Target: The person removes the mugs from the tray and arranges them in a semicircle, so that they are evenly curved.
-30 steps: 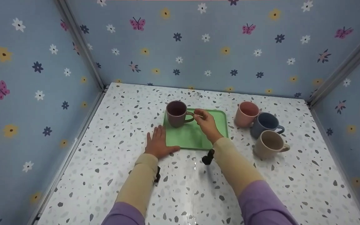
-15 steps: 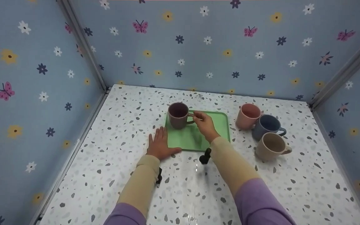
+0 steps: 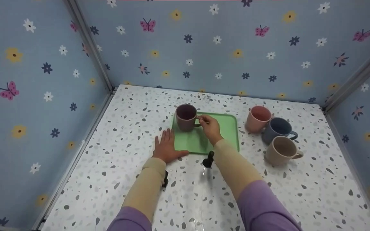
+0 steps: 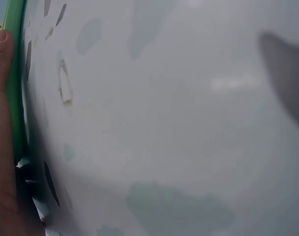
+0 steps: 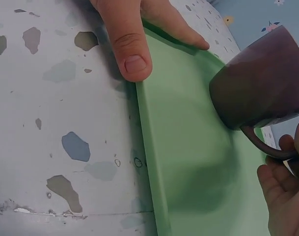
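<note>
A dark maroon mug [image 3: 186,123] stands upright on the back left part of a green tray [image 3: 189,142], its handle turned right. My right hand [image 3: 211,128] pinches that handle between thumb and fingers; the right wrist view shows the fingers around the handle [image 5: 264,147] from below. At the tray's front left corner lies my left hand [image 3: 167,147], fingers spread straight along the left side and thumb along the front rim. In the left wrist view, only part of the left hand [image 4: 2,113] shows, against the green tray edge [image 4: 14,98].
Right of the tray, a pink mug [image 3: 257,119], a blue mug [image 3: 276,131] and a beige mug [image 3: 279,153] stand close together on the speckled white table [image 3: 114,166]. Blue flowered panels [image 3: 204,48] wall in the back and both sides.
My right hand's fingers have settled further onto the mug's handle, and its forearm has swung slightly left. The left hand stays at the tray corner. The whole view has shifted slightly.
</note>
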Tool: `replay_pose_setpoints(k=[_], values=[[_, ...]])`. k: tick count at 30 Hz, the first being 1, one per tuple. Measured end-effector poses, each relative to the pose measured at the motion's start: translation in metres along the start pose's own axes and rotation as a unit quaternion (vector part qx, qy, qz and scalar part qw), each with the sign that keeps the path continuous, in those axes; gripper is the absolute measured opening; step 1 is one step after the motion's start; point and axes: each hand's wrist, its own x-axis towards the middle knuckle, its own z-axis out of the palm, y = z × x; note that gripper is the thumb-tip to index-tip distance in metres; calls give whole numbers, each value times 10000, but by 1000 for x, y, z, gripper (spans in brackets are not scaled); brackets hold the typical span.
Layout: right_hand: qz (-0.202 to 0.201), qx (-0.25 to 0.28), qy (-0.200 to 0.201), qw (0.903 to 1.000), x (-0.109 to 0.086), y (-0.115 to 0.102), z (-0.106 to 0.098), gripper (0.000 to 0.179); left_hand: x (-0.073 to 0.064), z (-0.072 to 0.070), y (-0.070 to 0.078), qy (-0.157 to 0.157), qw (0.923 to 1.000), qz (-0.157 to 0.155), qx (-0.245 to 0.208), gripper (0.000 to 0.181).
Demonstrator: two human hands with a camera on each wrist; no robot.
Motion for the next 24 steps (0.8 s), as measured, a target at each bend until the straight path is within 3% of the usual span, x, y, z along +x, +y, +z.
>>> replay_pose_setpoints(k=[5,15,24], values=[[-40,78,-16,10000,-2,5,-6,21,-1,-1,2,34,10000,14,-68,135],[11,858,-279,9959,-8,18,-22,25,0,2,1,96,10000,21,19,135],[29,1335,-401,9902,-14,26,-41,26,1,0,1,-53,10000,-30,19,138]])
